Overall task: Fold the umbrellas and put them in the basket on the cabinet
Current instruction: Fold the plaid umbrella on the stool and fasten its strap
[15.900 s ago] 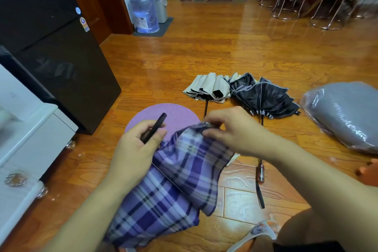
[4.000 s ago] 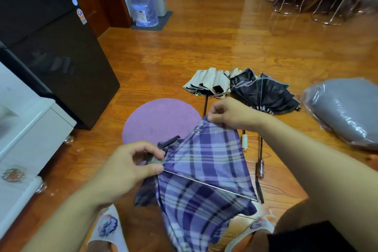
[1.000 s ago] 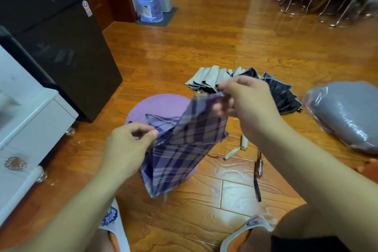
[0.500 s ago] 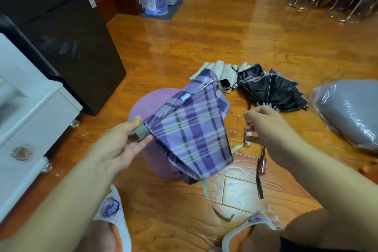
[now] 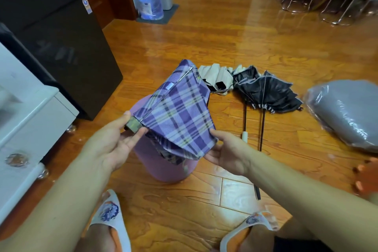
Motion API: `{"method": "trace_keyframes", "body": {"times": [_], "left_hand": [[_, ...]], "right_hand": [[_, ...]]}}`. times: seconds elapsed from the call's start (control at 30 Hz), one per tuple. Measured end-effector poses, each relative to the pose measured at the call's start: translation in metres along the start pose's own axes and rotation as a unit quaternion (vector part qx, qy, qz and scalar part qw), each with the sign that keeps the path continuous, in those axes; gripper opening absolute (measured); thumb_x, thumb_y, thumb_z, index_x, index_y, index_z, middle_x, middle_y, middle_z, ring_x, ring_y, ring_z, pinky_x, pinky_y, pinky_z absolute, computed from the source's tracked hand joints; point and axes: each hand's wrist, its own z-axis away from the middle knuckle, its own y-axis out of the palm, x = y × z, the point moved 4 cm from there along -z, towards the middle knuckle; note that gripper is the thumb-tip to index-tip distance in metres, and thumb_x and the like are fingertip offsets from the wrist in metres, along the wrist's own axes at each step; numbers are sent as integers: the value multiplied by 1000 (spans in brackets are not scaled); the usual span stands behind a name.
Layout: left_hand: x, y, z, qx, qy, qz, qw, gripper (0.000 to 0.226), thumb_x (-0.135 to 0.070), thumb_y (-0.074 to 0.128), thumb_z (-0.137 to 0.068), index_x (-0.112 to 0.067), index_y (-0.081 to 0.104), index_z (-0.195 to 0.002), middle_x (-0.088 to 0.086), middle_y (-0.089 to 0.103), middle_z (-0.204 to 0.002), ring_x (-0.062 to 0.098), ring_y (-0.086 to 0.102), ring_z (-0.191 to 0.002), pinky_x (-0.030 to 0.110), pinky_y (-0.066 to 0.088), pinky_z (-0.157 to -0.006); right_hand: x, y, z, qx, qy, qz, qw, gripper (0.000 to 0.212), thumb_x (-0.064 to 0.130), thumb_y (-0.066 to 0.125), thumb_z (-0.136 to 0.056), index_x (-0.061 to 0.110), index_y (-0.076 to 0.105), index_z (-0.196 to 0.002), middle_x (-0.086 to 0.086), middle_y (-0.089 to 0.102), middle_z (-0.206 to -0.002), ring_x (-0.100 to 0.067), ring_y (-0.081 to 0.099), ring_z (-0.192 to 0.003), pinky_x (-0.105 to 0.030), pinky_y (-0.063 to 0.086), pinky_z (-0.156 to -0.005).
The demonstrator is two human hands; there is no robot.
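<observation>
I hold the purple plaid fabric umbrella (image 5: 180, 112) up in front of me, above the round lilac plastic stool (image 5: 163, 168) that stands on the glossy orange wooden floor (image 5: 204, 43). My left hand (image 5: 111, 143) pinches the umbrella's small drab tip between thumb and fingers, and my right hand (image 5: 227, 153) lies palm up under the lower corner of the plaid canopy, fingers touching the cloth; whether they pinch it I cannot tell. On the floor beyond lie a beige folding umbrella (image 5: 216, 77) and, just beside it to the right, a half-open black umbrella (image 5: 270, 92), their thin shafts pointing toward me. A grey plastic-wrapped bundle (image 5: 345, 112) sits further right. My white and orange slippers (image 5: 108, 215) show below.
</observation>
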Motion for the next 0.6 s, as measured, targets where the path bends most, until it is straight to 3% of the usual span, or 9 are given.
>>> {"method": "trace_keyframes", "body": {"times": [0.1, 0.2, 0.27, 0.33, 0.4, 0.43, 0.5, 0.57, 0.6], "left_hand": [[-2, 1, 1, 1, 16, 11, 1000, 6, -16, 64, -100, -11, 64, -101, 20, 71, -117, 32, 72, -107, 28, 62, -61], [-10, -5, -2, -21, 135, -87, 987, 10, -14, 67, -98, -4, 65, -95, 11, 71, -106, 21, 76, -89, 28, 62, -63], [-13, -9, -3, -44, 232, -202, 951, 11, -15, 72, -95, -6, 71, -89, 11, 71, -101, 26, 74, -93, 28, 63, -66], [-12, -9, -2, -43, 311, -333, 889, 9, -18, 76, -93, -16, 75, -83, 6, 73, -94, 29, 74, -91, 37, 64, -70], [-9, -3, 0, -17, 351, -449, 821, 9, -24, 77, -91, -26, 76, -82, -10, 73, -85, 21, 73, -87, 48, 63, -78], [-6, 1, 3, 5, 352, -478, 805, 8, -25, 76, -91, -28, 76, -83, -15, 73, -84, 17, 72, -88, 48, 61, -82], [0, 9, 13, 45, 346, -511, 785, 9, -24, 75, -92, -29, 75, -85, -18, 72, -85, 9, 70, -87, 38, 59, -86], [4, 19, 28, 78, 364, -545, 751, 9, -22, 72, -94, -29, 75, -88, -20, 72, -87, -1, 66, -84, 13, 50, -77], [6, 23, 36, 98, 376, -554, 737, 10, -20, 72, -94, -29, 75, -90, -21, 72, -87, -3, 65, -85, 7, 45, -70]], "right_hand": [[5, 1, 6, -13, -23, 6, 1000, 31, 9, 55, -100, 3, 57, -131, -12, 75, -97, -18, 70, -70, -28, 58, -58], [33, 0, 31, -82, -162, -17, 983, 43, -7, 50, -94, 11, 49, -133, -5, 66, -64, -14, 54, -49, -27, 45, -48], [57, 10, 61, -93, -282, 21, 955, 42, -10, 49, -93, 15, 54, -126, -2, 59, -56, -15, 51, -46, -28, 42, -48], [76, 27, 86, -83, -355, 60, 929, 32, -11, 50, -93, 12, 62, -113, -4, 59, -59, -17, 54, -45, -28, 44, -46], [91, 39, 94, -76, -364, 70, 926, 20, -8, 51, -94, 7, 64, -101, -7, 61, -61, -19, 61, -49, -28, 50, -48], [98, 41, 93, -71, -352, 60, 931, 16, -6, 52, -96, 5, 64, -99, -6, 64, -61, -20, 64, -53, -28, 53, -50], [114, 39, 83, -65, -313, 3, 948, 12, -1, 52, -97, 3, 63, -98, -3, 68, -60, -17, 70, -61, -25, 56, -56], [128, 30, 68, -69, -269, -51, 959, 9, 2, 52, -98, 2, 62, -98, -2, 70, -61, -14, 73, -64, -22, 56, -57], [133, 26, 58, -78, -249, -55, 964, 9, 3, 52, -98, 2, 61, -99, -4, 71, -66, -13, 74, -65, -22, 56, -56]]}}
